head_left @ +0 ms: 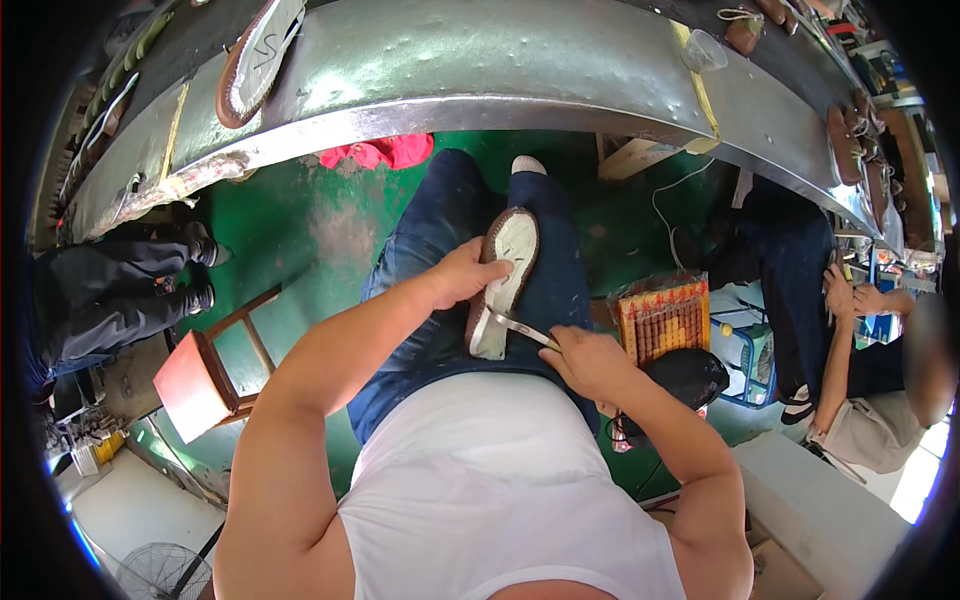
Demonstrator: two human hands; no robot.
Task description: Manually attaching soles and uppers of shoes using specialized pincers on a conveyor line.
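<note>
A brown shoe point(517, 240) lies bottom up across my thighs, its whitish underside facing me and a brown rim around it. My left hand point(464, 276) is closed on its left edge, the thumb pressed on the pale underside. My right hand point(588, 358) is closed around the light-coloured handle of a curved, flat metal tool point(518, 328). The tool's tip meets the lower half of the shoe, near the rim. Whether it is a blade or a scraper is too small to tell.
A metal-topped bench point(450, 60) runs ahead of me, with another shoe bottom point(262, 60) on it. A red-seated stool point(200, 385) stands left, a beaded seat mat point(662, 325) and black bag point(690, 378) right. A co-worker point(870, 410) sits far right; another person's legs point(120, 295) show left.
</note>
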